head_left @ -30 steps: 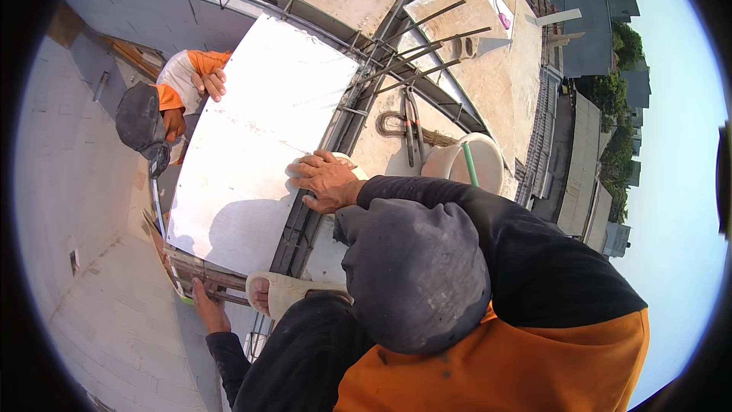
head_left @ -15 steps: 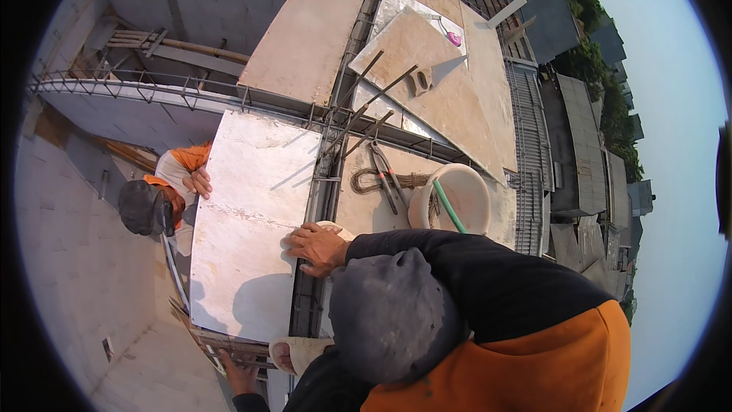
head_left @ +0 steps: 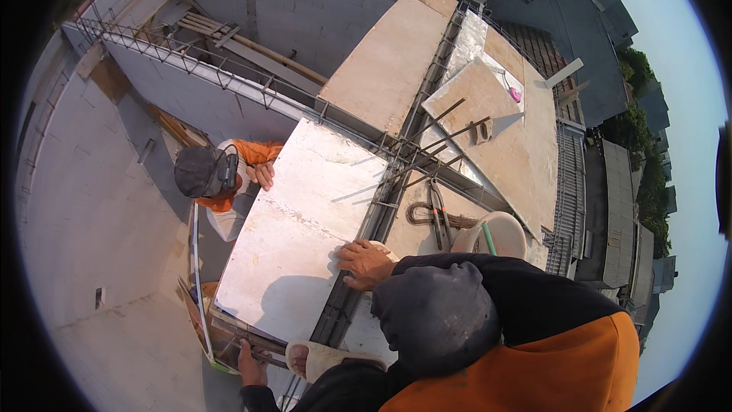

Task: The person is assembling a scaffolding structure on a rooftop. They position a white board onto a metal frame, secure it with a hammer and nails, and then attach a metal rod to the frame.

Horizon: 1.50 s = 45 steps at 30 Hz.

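My right hand (head_left: 366, 264) lies flat with fingers spread at the right edge of a pale board (head_left: 305, 175), beside a strip of steel reinforcing bars (head_left: 381, 206). Below the board's near edge, my left hand (head_left: 252, 365) is partly hidden, its fingers curled at a wooden beam (head_left: 267, 342). My sandalled foot (head_left: 328, 358) is beside it. Across the board, a co-worker (head_left: 210, 172) in a dark cap and orange sleeve rests a hand (head_left: 263, 175) on the left edge. Long-handled pincers (head_left: 440, 217) and a coil of tie wire (head_left: 418, 214) lie to the right.
A whitish bucket (head_left: 507, 235) holding a green tube stands right of the pincers. Bare rods (head_left: 450, 133) jut up near a handsaw (head_left: 499, 123) on brown boards (head_left: 526, 175). Left of the board is a deep drop between grey block walls (head_left: 99, 221). Roofs lie far right.
The view has turned, so the board and tools sit farther right and look tilted. My right hand stays at the board's edge, and my left hand remains low by the beam.
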Available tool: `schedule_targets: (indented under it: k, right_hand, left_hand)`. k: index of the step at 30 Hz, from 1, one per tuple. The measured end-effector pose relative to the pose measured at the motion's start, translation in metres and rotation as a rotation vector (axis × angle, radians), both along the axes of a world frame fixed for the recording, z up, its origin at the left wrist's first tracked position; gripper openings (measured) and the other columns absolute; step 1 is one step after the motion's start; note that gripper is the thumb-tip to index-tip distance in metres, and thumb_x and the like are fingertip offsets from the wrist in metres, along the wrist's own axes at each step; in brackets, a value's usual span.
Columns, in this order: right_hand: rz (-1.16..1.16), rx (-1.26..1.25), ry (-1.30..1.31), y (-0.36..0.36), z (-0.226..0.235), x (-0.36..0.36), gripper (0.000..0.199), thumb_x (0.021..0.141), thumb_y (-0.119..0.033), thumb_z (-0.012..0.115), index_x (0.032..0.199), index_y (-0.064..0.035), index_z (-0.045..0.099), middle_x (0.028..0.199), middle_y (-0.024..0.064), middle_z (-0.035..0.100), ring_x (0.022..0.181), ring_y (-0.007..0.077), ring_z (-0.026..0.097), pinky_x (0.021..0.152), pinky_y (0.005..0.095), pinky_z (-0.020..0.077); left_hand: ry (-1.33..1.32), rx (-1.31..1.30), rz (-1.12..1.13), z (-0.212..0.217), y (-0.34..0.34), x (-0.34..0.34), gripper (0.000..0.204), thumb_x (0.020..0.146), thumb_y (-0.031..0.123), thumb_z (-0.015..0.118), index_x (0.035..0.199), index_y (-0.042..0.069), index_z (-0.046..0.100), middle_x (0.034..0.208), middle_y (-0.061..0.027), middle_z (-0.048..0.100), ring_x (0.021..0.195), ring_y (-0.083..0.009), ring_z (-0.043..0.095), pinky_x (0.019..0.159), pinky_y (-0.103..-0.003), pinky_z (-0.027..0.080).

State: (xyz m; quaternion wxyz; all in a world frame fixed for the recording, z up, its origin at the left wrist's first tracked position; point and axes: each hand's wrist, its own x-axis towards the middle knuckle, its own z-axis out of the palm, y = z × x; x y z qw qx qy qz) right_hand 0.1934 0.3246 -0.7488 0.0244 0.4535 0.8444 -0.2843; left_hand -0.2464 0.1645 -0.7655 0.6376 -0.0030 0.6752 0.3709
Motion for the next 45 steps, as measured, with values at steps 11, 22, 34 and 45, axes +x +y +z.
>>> schedule_targets:
  k: [11, 22, 34, 45]
  right_hand:
    - [0.022, 0.037, 0.035, 0.002, 0.010, -0.007, 0.038, 0.089, -0.032, 0.073, 0.123, -0.0137, 0.074, 0.146, 0.0091, 0.060, 0.142, 0.0302, 0.049, 0.120, 0.0497, 0.0333]
    - [0.032, 0.047, -0.043, -0.001, 0.008, -0.010, 0.039, 0.090, -0.035, 0.070, 0.122, -0.0132, 0.076, 0.144, 0.0095, 0.060, 0.142, 0.0301, 0.048, 0.121, 0.0492, 0.0335]
    - [0.066, 0.006, -0.057, 0.012, 0.011, -0.015, 0.039, 0.092, -0.033, 0.069, 0.125, -0.0133, 0.075, 0.148, 0.0086, 0.059, 0.142, 0.0297, 0.048, 0.122, 0.0494, 0.0322]
    - [0.097, 0.062, -0.097, 0.001, -0.001, -0.012, 0.042, 0.086, -0.029, 0.074, 0.126, -0.0148, 0.075, 0.147, 0.0111, 0.059, 0.140, 0.0342, 0.048, 0.119, 0.0537, 0.0315]
  left_hand:
    - [-0.086, 0.106, -0.013, -0.019, -0.013, -0.017, 0.038, 0.111, 0.044, 0.055, 0.121, 0.008, 0.066, 0.098, -0.0044, 0.071, 0.082, -0.0184, 0.066, 0.078, -0.037, 0.055]
    - [-0.081, 0.098, 0.037, -0.030, -0.017, -0.018, 0.043, 0.107, 0.049, 0.063, 0.112, 0.007, 0.063, 0.091, -0.0056, 0.065, 0.079, -0.0204, 0.065, 0.075, -0.038, 0.055]
    - [-0.141, 0.057, -0.032, -0.018, -0.015, -0.022, 0.049, 0.104, 0.057, 0.064, 0.116, 0.009, 0.066, 0.099, -0.0039, 0.069, 0.088, -0.0168, 0.064, 0.083, -0.038, 0.052]
    - [-0.330, 0.152, 0.421, -0.019, -0.012, 0.000, 0.042, 0.105, 0.047, 0.065, 0.126, 0.011, 0.067, 0.108, -0.0069, 0.075, 0.103, -0.0205, 0.071, 0.093, -0.039, 0.057]
